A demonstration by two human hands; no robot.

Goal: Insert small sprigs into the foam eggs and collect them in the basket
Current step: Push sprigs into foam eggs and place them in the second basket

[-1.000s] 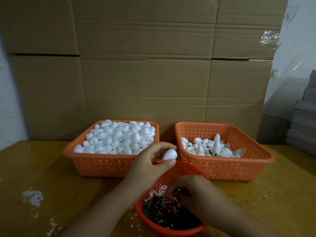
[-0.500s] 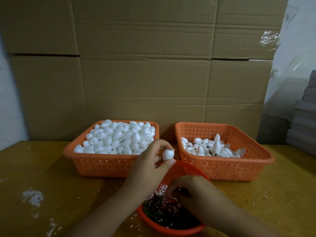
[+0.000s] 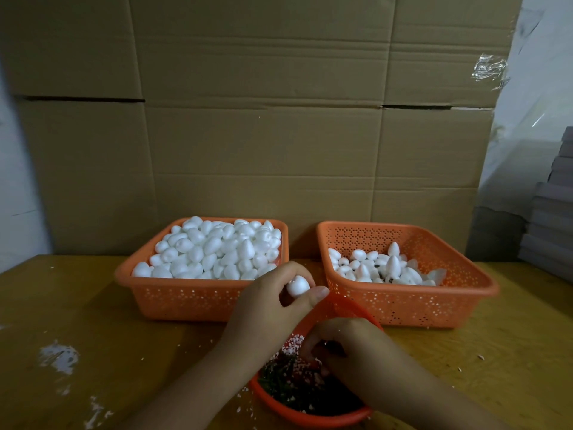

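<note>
Between thumb and fingers of the left hand point(image 3: 266, 308) I see one foam egg point(image 3: 298, 286), pinched, held above the round sprig bowl point(image 3: 338, 414). Right hand point(image 3: 344, 352) is curled down into the sprigs point(image 3: 285, 380); grip contents: can't tell. Full egg basket point(image 3: 186, 299) sits behind left hand, collection basket point(image 3: 412, 305) beyond right hand, approx. part-filled.
</note>
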